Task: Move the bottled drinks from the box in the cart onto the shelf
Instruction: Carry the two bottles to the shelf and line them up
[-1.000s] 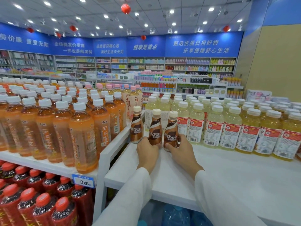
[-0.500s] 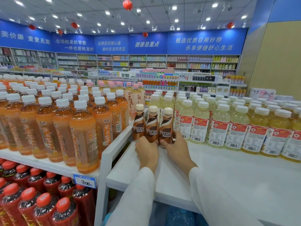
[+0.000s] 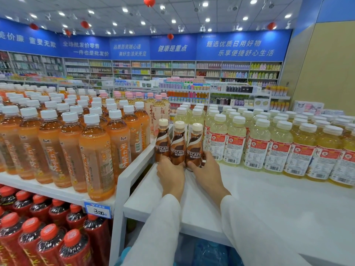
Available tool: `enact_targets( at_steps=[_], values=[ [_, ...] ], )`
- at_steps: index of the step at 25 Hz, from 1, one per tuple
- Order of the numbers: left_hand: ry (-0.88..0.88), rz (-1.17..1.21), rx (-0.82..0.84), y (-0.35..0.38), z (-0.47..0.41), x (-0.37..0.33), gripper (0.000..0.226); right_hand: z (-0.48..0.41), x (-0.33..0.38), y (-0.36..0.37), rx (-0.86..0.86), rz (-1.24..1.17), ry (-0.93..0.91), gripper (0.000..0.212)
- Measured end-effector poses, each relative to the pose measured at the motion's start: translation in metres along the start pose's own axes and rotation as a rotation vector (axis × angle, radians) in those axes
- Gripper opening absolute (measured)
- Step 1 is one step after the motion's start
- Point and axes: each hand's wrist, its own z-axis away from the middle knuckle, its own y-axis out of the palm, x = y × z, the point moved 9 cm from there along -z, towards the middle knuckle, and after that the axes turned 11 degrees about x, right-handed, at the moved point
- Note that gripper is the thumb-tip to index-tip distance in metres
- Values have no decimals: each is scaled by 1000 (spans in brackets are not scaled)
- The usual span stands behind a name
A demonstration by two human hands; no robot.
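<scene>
The left hand [image 3: 170, 175] curls round the foot of the middle coffee bottle [image 3: 178, 144], its knuckles toward the camera and its outer fingers lying against the base of the left coffee bottle [image 3: 162, 143]. The right hand [image 3: 206, 173] clamps the foot of the right coffee bottle [image 3: 195, 145], thumb on the front and fingers wrapped round the far side. All three bottles stand upright on the white shelf [image 3: 269, 198], directly ahead of the two hands. A second ago small gaps showed between them; now they stand shoulder to shoulder, touching, and the row sits closer to the white divider [image 3: 138, 166] on the left hand's outer side. Both hands keep their hold low on the bottles as before. Beyond that divider stand the orange tea bottles [image 3: 96, 154]. Just beside the right hand's fingers stands the first of the pale yellow bottles [image 3: 234, 141], and that row runs off to the right. Below the left sleeve are the red-capped bottles [image 3: 48, 237] and a price tag [image 3: 98, 210].
</scene>
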Motion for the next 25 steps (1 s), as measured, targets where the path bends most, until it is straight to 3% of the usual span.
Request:
enact_targets(
  at_steps=[4,9,16,21,25],
  values=[
    [22,-11,26,3,-3,0,47,1,1,1,6,2,8,59],
    [69,-42,100,0,3,2,45,18,4,-8,30,21,72,80],
    [151,-244,291,-32,51,8,48,112,5,-50,44,329,132,58],
    [249,-207,366,-73,121,20,44,198,14,-61,-3,254,77,45],
    [192,-182,306,-119,177,49,43,258,24,-54,20,178,16,43]
  ],
)
